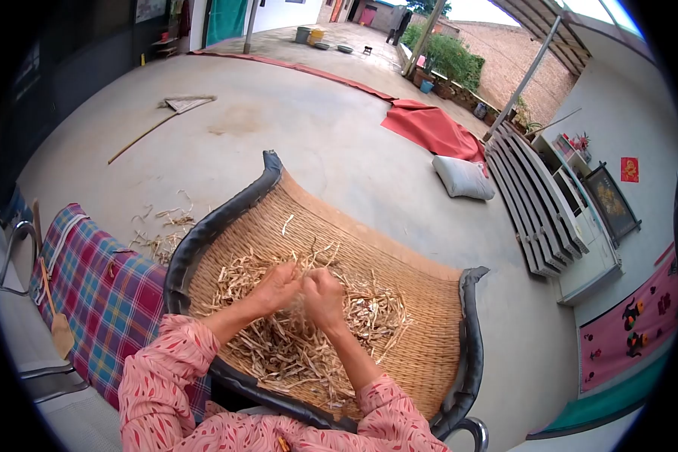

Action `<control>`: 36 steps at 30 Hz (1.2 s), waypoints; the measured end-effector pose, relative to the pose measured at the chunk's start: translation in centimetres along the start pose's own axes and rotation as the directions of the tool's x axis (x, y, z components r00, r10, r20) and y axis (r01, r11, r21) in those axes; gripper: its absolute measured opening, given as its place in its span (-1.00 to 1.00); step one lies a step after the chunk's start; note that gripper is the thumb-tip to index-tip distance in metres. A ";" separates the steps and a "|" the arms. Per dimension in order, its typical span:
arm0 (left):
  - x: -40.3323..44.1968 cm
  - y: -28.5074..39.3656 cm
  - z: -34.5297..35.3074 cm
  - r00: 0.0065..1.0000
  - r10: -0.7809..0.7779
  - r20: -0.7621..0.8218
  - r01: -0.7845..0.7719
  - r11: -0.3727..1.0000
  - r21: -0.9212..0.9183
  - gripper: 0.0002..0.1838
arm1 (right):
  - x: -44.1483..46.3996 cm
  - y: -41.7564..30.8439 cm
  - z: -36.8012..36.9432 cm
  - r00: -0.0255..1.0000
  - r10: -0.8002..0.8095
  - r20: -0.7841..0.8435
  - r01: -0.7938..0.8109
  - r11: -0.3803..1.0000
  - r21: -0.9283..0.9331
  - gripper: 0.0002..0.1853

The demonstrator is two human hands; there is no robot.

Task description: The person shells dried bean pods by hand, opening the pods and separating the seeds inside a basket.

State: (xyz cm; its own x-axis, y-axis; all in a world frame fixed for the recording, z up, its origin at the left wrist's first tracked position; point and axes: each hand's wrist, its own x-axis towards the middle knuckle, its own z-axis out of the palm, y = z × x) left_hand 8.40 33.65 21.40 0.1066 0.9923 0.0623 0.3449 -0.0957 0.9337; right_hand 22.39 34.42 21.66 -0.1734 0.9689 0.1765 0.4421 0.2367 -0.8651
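A wide woven winnowing basket (pixel 422 301) with a dark wrapped rim lies across my lap. On it is a heap of dried, curled straw-coloured pods (pixel 279 346). Over the far part of the heap, my left hand (pixel 277 288) is closed, fingertips pinched together. Right beside it, nearly touching, my right hand (pixel 323 298) is curled into a pinch. A thin, pale bit of dried pod seems to show between the fingertips; the fingers mostly hide it.
Loose husks (pixel 166 233) lie on the concrete floor beyond the basket's left side. A plaid cloth (pixel 105 279) drapes the seat at left, with a wooden-handled paddle (pixel 62 335) on it. Farther off are a broom (pixel 181 104), a pale sack (pixel 463 178) and stacked grey panels (pixel 531 203).
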 end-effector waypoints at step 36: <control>1.2 0.7 -2.1 0.944 -0.226 0.242 0.295 0.906 -0.302 -0.87 | 0.5 1.9 -1.0 0.970 -0.031 0.242 -0.039 0.959 0.280 -0.95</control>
State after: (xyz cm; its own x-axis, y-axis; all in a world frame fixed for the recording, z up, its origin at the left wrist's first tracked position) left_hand 6.83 34.97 22.89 0.2484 0.9390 -0.2377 0.0623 0.2294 0.9713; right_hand 24.04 35.42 20.55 -0.3950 0.9148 0.0848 0.1843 0.1693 -0.9682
